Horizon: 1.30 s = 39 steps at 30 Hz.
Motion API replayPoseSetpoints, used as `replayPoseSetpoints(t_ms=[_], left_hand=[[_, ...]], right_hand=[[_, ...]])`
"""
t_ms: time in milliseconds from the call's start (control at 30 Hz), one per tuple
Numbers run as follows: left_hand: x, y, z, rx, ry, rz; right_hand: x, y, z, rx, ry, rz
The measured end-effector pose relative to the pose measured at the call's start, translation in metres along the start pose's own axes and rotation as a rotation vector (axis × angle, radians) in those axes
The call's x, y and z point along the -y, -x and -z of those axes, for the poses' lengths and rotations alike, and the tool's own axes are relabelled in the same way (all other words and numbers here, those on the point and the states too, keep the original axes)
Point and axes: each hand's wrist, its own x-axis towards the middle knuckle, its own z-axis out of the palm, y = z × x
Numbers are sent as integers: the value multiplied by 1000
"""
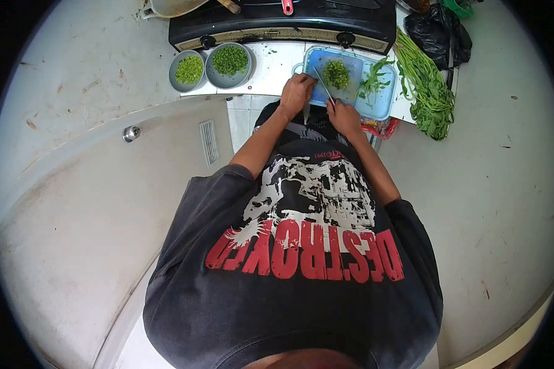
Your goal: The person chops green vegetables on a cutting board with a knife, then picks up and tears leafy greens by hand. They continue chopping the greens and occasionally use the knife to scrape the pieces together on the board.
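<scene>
My right hand (345, 117) grips a knife (325, 86), and its thin blade points up and left across a light blue cutting board (381, 106). The tip reaches a small pile of chopped greens (336, 74) on the board. At the board's left edge, my left hand (297, 92) rests with its fingers curled, close beside the blade and the pile. Uncut leafy stems (375, 79) lie on the right half of the board.
Two metal bowls of chopped greens (189, 69) (229, 60) stand on the white tiled counter (271, 67), left of the board. A black gas stove (283, 24) sits behind. A long bunch of green stalks (426, 86) and a black bag (440, 34) lie right.
</scene>
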Motion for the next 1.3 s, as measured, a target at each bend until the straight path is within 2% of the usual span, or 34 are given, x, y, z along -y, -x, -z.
replayPoseSetpoints(t_ms=[67,267,667,867,1167,1300], left_hand=[[-8,-2,-1,-24,73,133],[-11,-6,-1,-12,92,273],[-2,-6,-7,-7,107,278],[0,-5,-13,-52,119,295],[-4,-6,-10,-64,73,260],[-7,-8,-9,-40,155,333]], right_hand=[[-7,5,-3,-14,4,-24],[-5,9,6,26,-25,32],[9,-18,4,57,-16,19],[4,-8,8,23,-61,-31],[2,2,1,62,21,18],[9,-13,-2,35,20,19]])
